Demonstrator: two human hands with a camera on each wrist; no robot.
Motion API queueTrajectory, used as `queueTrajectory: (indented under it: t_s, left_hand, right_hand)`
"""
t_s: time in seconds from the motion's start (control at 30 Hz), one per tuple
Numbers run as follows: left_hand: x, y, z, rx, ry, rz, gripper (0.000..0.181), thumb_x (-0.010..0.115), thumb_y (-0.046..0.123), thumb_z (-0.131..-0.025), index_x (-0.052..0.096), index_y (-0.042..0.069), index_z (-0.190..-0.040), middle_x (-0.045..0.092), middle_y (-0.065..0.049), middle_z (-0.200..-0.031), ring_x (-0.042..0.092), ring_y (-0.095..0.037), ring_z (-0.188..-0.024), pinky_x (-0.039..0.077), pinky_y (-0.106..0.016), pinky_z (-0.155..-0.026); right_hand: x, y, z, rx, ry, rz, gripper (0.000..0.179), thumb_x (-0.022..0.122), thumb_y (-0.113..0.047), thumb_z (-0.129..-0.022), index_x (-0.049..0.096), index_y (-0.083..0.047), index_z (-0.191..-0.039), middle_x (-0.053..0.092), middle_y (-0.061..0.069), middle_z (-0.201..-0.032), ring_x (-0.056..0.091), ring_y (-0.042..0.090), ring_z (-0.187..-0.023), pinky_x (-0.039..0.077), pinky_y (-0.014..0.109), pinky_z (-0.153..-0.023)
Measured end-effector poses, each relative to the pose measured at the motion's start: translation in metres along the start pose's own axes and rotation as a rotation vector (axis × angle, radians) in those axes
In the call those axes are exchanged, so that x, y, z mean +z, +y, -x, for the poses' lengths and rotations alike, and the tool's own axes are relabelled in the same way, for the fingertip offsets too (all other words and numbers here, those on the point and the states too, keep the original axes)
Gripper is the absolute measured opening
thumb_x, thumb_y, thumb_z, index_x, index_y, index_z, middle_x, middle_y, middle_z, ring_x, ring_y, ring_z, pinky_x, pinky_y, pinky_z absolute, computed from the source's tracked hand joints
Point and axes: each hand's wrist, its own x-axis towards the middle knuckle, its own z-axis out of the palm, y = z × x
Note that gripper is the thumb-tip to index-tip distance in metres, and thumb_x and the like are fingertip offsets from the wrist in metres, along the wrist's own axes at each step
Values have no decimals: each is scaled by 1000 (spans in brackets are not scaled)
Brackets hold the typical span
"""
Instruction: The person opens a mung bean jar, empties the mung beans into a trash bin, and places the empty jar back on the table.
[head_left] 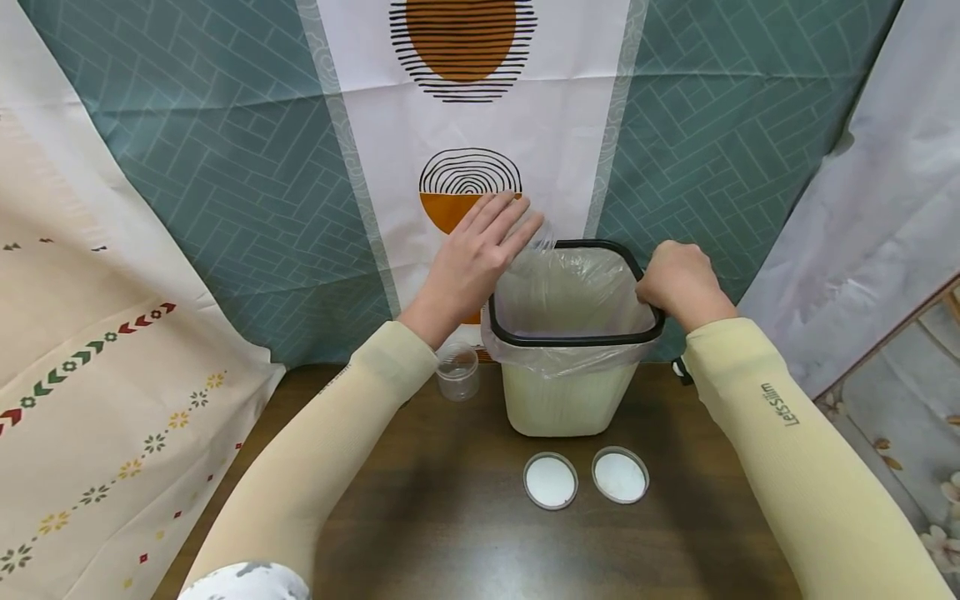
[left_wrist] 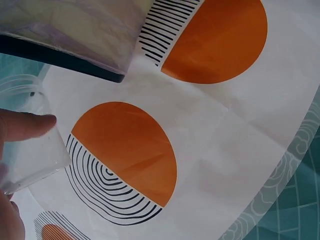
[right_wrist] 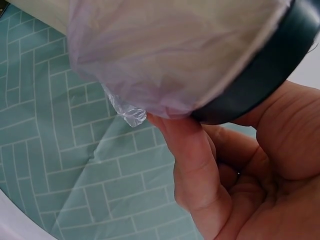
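A pale cream trash bin point(head_left: 566, 400) with a black rim and a clear plastic liner point(head_left: 577, 283) stands upright at the back of the table. My right hand point(head_left: 678, 279) grips the bin's right rim, and in the right wrist view its fingers point(right_wrist: 192, 165) press against the liner below the black rim point(right_wrist: 265, 65). Above the bin's left side, my left hand point(head_left: 480, 250) holds a clear plastic cup point(left_wrist: 37, 150), with the thumb point(left_wrist: 30, 125) across its side. Most of that cup is hidden behind the hand in the head view.
Another clear plastic cup point(head_left: 457, 372) stands on the table left of the bin. Two small round clear-rimmed dishes or lids, white inside, lie in front: a left one point(head_left: 551, 481) and a right one point(head_left: 620, 475). A patterned cloth point(head_left: 480, 125) hangs close behind the bin.
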Motion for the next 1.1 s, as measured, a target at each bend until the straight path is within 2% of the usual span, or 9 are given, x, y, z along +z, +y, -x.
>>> queueTrajectory:
  t_s: [0.3, 0.6, 0.83, 0.97, 1.1]
  left_hand:
    - [-1, 1, 0, 5, 12, 59, 41, 50, 2, -93, 53, 11, -133, 51, -11, -137, 41, -28, -132, 22, -35, -117]
    - [1, 3, 1, 1, 34, 15, 40, 50, 4, -93, 53, 10, -133, 52, -13, -136, 44, -29, -129, 31, -34, -113]
    - [0, 5, 4, 5, 4, 7, 42, 53, 3, -92, 53, 12, -133, 53, -12, -135, 43, -29, -130, 35, -37, -110]
    - [2, 5, 5, -49, 41, 47, 40, 51, 3, -91, 54, 9, -131, 55, -14, -132, 47, -30, -125, 39, -36, -108]
    - [3, 4, 6, -107, 56, 103, 44, 50, 4, -87, 53, 7, -131, 56, -13, -130, 48, -29, -123, 37, -34, -109]
  right_hand:
    - [2, -1, -2, 7, -4, 5, 17, 57, -14, -75, 60, 1, -66, 53, 15, -65, 52, 29, -57, 42, 30, -41]
    - [3, 0, -3, 15, -7, 10, 18, 57, -14, -76, 60, 1, -68, 54, 16, -68, 53, 30, -61, 43, 30, -42]
    - [4, 0, -2, 13, 1, 19, 17, 57, -14, -76, 59, 1, -70, 54, 17, -70, 53, 30, -59, 43, 30, -41]
    - [3, 1, -2, 5, 15, 22, 17, 58, -14, -75, 59, 1, -69, 55, 17, -68, 53, 30, -59, 43, 30, -42]
    - [1, 0, -1, 4, 17, 28, 17, 58, -15, -75, 60, 1, -68, 55, 16, -68, 53, 30, -61, 43, 30, -42]
